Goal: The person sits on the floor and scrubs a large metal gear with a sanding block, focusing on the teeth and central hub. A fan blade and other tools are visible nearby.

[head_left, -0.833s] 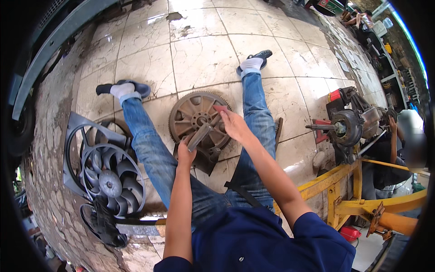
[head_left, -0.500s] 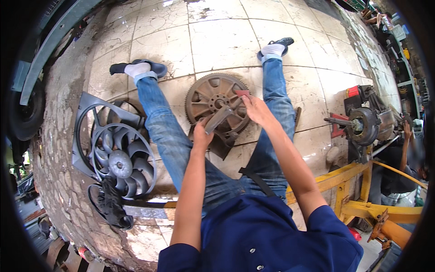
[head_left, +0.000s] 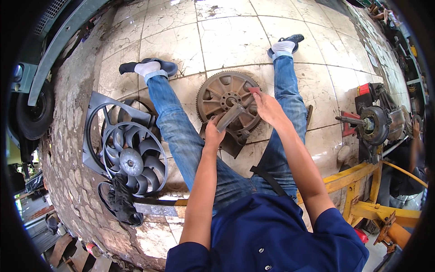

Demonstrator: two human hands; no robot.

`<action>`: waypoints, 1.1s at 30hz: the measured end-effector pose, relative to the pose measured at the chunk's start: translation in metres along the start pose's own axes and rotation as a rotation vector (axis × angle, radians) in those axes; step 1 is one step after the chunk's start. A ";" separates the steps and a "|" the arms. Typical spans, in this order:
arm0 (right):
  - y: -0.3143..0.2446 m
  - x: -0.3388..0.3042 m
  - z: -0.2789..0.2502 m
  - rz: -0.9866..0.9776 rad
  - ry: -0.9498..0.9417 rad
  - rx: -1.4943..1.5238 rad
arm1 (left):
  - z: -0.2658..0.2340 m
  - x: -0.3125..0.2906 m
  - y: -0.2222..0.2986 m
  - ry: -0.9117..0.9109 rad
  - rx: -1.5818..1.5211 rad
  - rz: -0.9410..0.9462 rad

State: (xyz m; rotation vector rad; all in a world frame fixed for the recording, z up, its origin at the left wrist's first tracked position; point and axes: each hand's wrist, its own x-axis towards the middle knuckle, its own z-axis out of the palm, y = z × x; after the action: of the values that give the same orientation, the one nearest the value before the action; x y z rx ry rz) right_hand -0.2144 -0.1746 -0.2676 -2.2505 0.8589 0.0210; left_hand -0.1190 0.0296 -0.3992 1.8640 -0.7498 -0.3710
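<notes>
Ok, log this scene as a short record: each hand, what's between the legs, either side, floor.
Left hand: grips the near end of a grey metal piece
Right hand: pinches a small red piece
Between legs: toothed wheel
Left side: fan with grey blades
Right side: yellow frame
Floor: pale tiles, stained

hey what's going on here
A person in a navy shirt holds a grey metal part in the left hand. The right hand pinches a small reddish piece. Both things are above or against a toothed wheel lying between the person's legs; exact contact is unclear. A fan lies beyond the left leg.
</notes>
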 end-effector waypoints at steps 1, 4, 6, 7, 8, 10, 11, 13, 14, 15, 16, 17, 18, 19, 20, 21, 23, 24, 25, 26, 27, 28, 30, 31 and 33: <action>0.005 0.002 0.000 0.035 -0.032 -0.023 | 0.001 0.001 0.001 -0.006 -0.001 0.006; -0.005 -0.007 -0.003 -0.144 0.077 0.056 | -0.002 -0.003 0.004 0.010 -0.022 0.004; -0.006 -0.008 0.003 -0.221 0.161 0.070 | -0.002 -0.004 0.003 0.010 -0.022 0.007; -0.006 -0.009 0.006 -0.260 0.204 0.076 | -0.001 -0.003 0.002 0.009 -0.015 -0.001; -0.007 -0.008 0.007 -0.237 0.210 0.069 | -0.001 -0.001 0.002 0.011 -0.007 -0.005; -0.007 -0.004 0.006 -0.192 0.223 0.056 | 0.001 -0.001 0.005 0.000 0.021 -0.040; -0.007 -0.001 0.004 -0.124 0.168 0.071 | 0.000 -0.002 0.007 -0.005 0.036 -0.059; -0.008 0.006 -0.001 0.009 0.057 0.101 | -0.001 -0.002 0.012 -0.012 0.041 -0.068; -0.008 0.006 -0.002 0.031 0.039 0.125 | -0.001 -0.004 0.012 -0.013 0.042 -0.077; -0.008 0.007 -0.002 0.052 0.020 0.148 | -0.002 -0.004 0.011 -0.013 0.045 -0.066; -0.008 0.007 -0.002 0.073 0.000 0.171 | -0.003 -0.004 0.010 -0.012 0.048 -0.056; 0.000 0.011 0.000 0.095 -0.021 0.170 | -0.002 -0.003 0.009 -0.017 0.050 -0.042; 0.008 0.017 0.004 0.114 -0.041 0.169 | -0.002 -0.003 0.009 -0.019 0.055 -0.041; 0.018 0.022 0.007 0.133 -0.060 0.169 | -0.001 -0.003 0.009 -0.021 0.060 -0.039; 0.017 0.021 0.008 0.123 -0.054 0.228 | -0.002 -0.003 0.008 -0.018 0.067 -0.044; 0.018 0.018 0.009 0.113 -0.047 0.287 | -0.003 -0.003 0.006 -0.020 0.058 -0.040; 0.019 0.017 0.010 0.087 -0.026 0.359 | -0.004 -0.003 0.005 -0.029 0.039 -0.035; 0.021 0.016 0.011 0.071 -0.013 0.371 | -0.003 -0.003 0.005 -0.029 0.044 -0.044; 0.023 0.015 0.011 0.056 0.000 0.384 | -0.003 -0.002 0.004 -0.029 0.049 -0.054; 0.017 0.012 0.010 0.084 -0.002 0.470 | -0.004 -0.001 0.004 -0.026 0.055 -0.063; 0.010 0.009 0.008 0.112 -0.004 0.556 | -0.004 -0.002 0.005 -0.026 0.063 -0.076; 0.005 0.006 0.007 0.141 -0.006 0.641 | -0.004 -0.004 0.005 -0.026 0.072 -0.089; 0.006 0.008 0.007 0.119 0.006 0.648 | -0.005 -0.002 0.009 -0.037 0.089 -0.113; 0.007 0.009 0.007 0.108 0.012 0.651 | -0.005 -0.001 0.010 -0.046 0.098 -0.129; 0.006 0.011 0.003 0.115 -0.045 0.574 | -0.006 -0.003 0.007 -0.051 0.118 -0.123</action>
State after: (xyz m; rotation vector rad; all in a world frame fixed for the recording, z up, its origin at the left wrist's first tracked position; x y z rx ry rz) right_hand -0.2088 -0.1824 -0.2759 -1.6591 0.8413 -0.1086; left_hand -0.1202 0.0338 -0.3906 2.0240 -0.7063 -0.4626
